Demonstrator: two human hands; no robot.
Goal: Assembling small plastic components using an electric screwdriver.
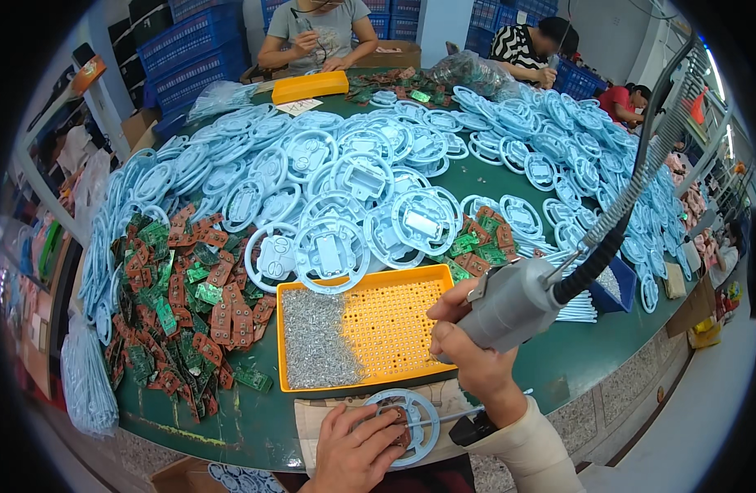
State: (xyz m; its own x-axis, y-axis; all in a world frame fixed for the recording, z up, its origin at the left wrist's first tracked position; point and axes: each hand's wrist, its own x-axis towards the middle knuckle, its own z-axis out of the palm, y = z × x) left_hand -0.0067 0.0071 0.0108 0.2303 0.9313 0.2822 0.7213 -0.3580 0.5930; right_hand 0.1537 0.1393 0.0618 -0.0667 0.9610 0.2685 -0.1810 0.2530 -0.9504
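My right hand [481,366] is wrapped around a grey electric screwdriver [513,304], which hangs from a coiled spring and a thick black cord. Its tip I cannot make out behind my fingers. Below it, my left hand [353,448] presses its fingers onto a light-blue round plastic part [431,423] at the table's near edge. Inside that ring a small brown circuit board [404,427] shows partly under my fingertips. A thin rod [460,414] runs from the ring to the right, under my right wrist. Just beyond stands a yellow tray [407,329] holding many small silvery screws [316,337].
Brown and green circuit boards [222,312] are heaped at left. Blue plastic parts [361,177] cover much of the green table [255,407]. Pale sticks [575,308] and a dark-blue bin [616,287] lie right. Other people [320,37] work across the table.
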